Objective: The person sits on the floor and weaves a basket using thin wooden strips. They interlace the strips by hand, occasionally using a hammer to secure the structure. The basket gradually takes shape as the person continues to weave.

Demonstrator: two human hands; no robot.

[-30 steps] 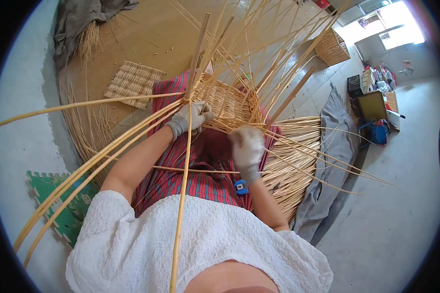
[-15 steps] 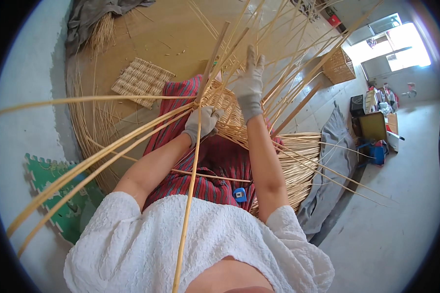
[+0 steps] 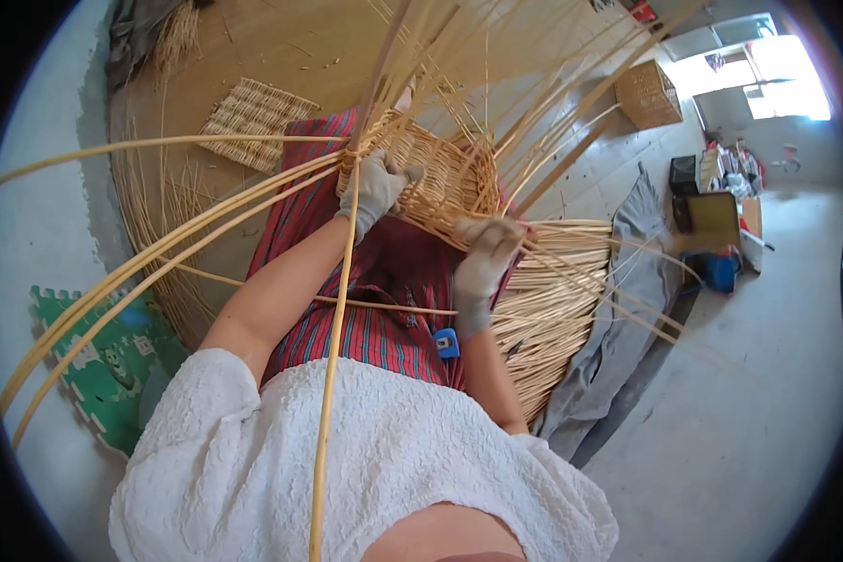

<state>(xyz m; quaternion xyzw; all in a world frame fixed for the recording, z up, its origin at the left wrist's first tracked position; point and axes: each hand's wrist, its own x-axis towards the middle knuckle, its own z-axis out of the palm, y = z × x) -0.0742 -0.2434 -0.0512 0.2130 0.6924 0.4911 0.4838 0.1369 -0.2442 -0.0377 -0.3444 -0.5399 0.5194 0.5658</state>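
On my lap rests a partly woven wicker basket (image 3: 440, 178), with long rods standing up from its far side. My left hand (image 3: 375, 192), in a pale work glove, is closed on its left near corner, where several rods fan out to the left and one runs down past my body. My right hand (image 3: 490, 258), gloved too and slightly blurred, is at the near right corner. Its fingers are curled at the base of thin wicker rods (image 3: 609, 292) that stretch off to the right; the exact grip is smeared.
A red striped cloth (image 3: 318, 337) covers my lap, with a blue tape measure (image 3: 447, 343) on it. To the right lies a bundle of rods (image 3: 553, 309) on grey cloth (image 3: 618, 290). A woven panel (image 3: 253, 122) is on the floor, far left; a finished-looking basket (image 3: 648, 96) stands far right.
My right hand has come down from among the upright rods to the basket's near right corner, its fingers now curled. My left hand keeps its hold on the basket. The view has shifted slightly.
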